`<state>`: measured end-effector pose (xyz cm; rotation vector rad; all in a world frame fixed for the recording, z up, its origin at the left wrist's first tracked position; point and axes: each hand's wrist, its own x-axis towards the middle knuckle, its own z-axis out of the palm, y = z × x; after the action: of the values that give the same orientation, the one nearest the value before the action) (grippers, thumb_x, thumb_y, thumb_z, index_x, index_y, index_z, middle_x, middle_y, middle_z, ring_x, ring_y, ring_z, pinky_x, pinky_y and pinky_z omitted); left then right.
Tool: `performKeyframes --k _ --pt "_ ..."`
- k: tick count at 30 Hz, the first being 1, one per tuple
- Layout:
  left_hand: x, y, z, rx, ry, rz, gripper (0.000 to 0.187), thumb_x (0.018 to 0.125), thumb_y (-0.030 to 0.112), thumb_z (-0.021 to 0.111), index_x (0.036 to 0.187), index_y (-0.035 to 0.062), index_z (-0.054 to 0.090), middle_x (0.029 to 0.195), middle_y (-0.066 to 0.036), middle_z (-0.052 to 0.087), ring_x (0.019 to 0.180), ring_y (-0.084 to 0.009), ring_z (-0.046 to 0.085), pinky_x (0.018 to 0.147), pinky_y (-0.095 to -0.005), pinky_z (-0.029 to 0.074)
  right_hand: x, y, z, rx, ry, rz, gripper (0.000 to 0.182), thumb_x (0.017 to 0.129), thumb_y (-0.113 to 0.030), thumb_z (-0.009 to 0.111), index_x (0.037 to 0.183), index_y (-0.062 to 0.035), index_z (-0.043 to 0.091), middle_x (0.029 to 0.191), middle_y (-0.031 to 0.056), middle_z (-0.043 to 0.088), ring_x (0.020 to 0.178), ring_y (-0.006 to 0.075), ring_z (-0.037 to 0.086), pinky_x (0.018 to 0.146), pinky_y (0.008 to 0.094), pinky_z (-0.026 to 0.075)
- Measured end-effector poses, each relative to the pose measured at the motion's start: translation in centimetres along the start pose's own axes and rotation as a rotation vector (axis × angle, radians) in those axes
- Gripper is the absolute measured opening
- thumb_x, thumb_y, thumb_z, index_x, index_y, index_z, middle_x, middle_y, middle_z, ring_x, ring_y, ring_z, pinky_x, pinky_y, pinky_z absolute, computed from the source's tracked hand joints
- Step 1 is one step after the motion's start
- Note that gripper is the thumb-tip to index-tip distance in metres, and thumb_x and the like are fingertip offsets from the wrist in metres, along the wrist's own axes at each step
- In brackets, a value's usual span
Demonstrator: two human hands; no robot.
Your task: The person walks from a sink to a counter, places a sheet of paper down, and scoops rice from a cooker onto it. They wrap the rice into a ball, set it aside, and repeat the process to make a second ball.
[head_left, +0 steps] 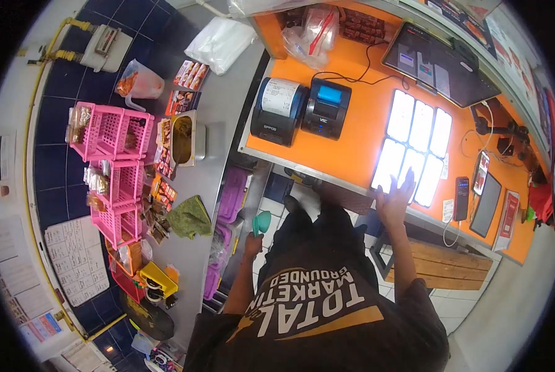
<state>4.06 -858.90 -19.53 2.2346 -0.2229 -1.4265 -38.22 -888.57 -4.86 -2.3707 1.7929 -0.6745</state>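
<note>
Now, in the head view, holds out the right hand (395,197), loosely spread and carrying nothing visible, at three o'clock over the lower end of the bright panels (421,127), between two and three o'clock on the orange counter (358,133); cannot tell whether in contact. Grips the green scoop (262,221) just below centre, toward seven o'clock, in the tightly curled left hand (253,244). Seems to be at a pointing or tapping step; probably calls next for precise fingertip placement on one panel.
</note>
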Motion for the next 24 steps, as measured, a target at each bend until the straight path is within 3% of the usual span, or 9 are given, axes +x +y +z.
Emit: performKeyframes --k 8,11,14,20,23,24 --pt "1.6 1.7 -0.4 0.224 -0.008 -0.037 0.031 0.085 0.022 0.067 0.100 -0.0026 0.056 0.064 -0.012 0.057 0.048 -0.0222 0.059 0.046 -0.0384 0.050 -0.4 0.5 0.1 -0.053 -0.005 0.029 0.055 0.090 -0.022 0.064 0.135 -0.0040 0.037 0.152 0.0398 0.021 0.142 0.0560 0.022 0.110 0.0725 0.019" --pt "1.8 2.1 -0.5 0.283 0.002 -0.048 0.033 0.085 0.023 0.067 0.100 -0.0040 0.056 0.065 -0.014 0.060 0.049 -0.0235 0.061 0.047 -0.0390 0.050 -0.4 0.3 0.4 -0.046 0.031 0.051 0.054 0.090 -0.021 0.065 0.137 -0.0072 0.043 0.157 0.0342 0.019 0.145 0.0523 0.021 0.112 0.0682 0.020" --pt "1.9 1.9 -0.8 0.230 -0.019 0.011 0.035 0.084 0.025 0.067 0.100 -0.0047 0.056 0.067 -0.015 0.061 0.051 -0.0246 0.063 0.048 -0.0398 0.050 -0.5 0.0 0.3 -0.050 0.016 0.039 0.059 0.090 -0.022 0.064 0.139 -0.0052 0.035 0.153 0.0394 0.020 0.142 0.0562 0.022 0.109 0.0723 0.020" --pt "3.1 1.1 -1.3 0.288 -0.031 -0.005 0.036 0.086 0.026 0.066 0.104 -0.0041 0.057 0.071 -0.016 0.060 0.054 -0.0267 0.063 0.052 -0.0419 0.051 -0.5 0.2 0.9 -0.071 0.009 0.054 0.060 0.088 -0.022 0.067 0.137 -0.0033 0.038 0.151 0.0415 0.021 0.141 0.0571 0.023 0.108 0.0718 0.022" --pt "3.4 0.7 -1.8 0.372 -0.087 0.067 0.024 0.090 0.024 0.064 0.095 0.0013 0.058 0.059 -0.007 0.054 0.048 -0.0228 0.059 0.046 -0.0420 0.049 -1.1 0.7 1.2 -0.016 -0.031 0.119 0.059 0.086 -0.023 0.069 0.133 -0.0013 0.042 0.149 0.0434 0.022 0.141 0.0575 0.023 0.108 0.0714 0.023" --pt "2.9 1.0 -1.9 0.269 -0.098 0.119 0.016 0.090 0.019 0.064 0.093 0.0050 0.056 0.059 -0.003 0.051 0.045 -0.0191 0.055 0.041 -0.0393 0.046 -1.3 0.8 1.4 -0.048 -0.041 0.119 0.057 0.085 -0.023 0.070 0.131 0.0003 0.043 0.147 0.0443 0.024 0.140 0.0584 0.023 0.108 0.0715 0.022"
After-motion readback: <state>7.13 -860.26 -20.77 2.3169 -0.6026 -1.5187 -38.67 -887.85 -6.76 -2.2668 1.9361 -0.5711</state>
